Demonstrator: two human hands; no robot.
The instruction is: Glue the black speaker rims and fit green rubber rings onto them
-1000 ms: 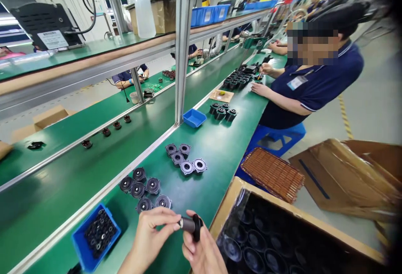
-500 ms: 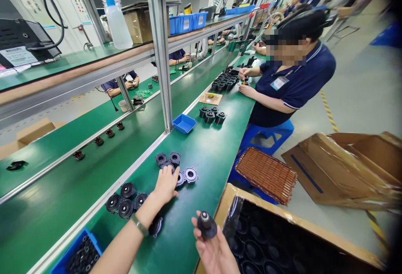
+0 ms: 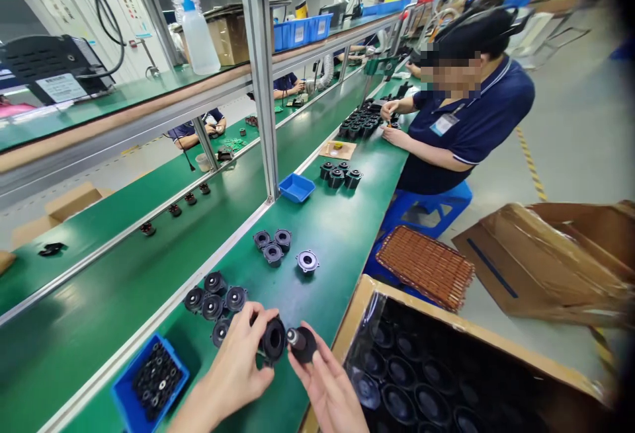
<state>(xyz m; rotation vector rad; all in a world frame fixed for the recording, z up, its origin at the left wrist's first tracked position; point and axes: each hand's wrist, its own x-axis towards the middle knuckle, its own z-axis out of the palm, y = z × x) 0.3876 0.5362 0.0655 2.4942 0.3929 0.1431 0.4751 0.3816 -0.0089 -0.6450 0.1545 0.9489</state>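
My left hand is closed around a round black motor housing, its ring-shaped opening turned to the right. Facing that opening, my right hand grips a black disc with a metal-tipped shaft, shaft pointing left. A small gap seems to separate the two parts. Behind my left hand, several dark assembled housings stand in a cluster on the green bench. Farther off are three ring-topped housings grouped together and a single shinier housing.
A blue bin of small black rings sits at lower left. Below right, a cardboard box holds several black discs. A blue tray stands by the metal post. A co-worker sits along the bench, near a woven stool top.
My left hand has picked up a housing from the bench group and brought it back toward me. My right hand has moved slightly left and tilted the shaft toward the housing.
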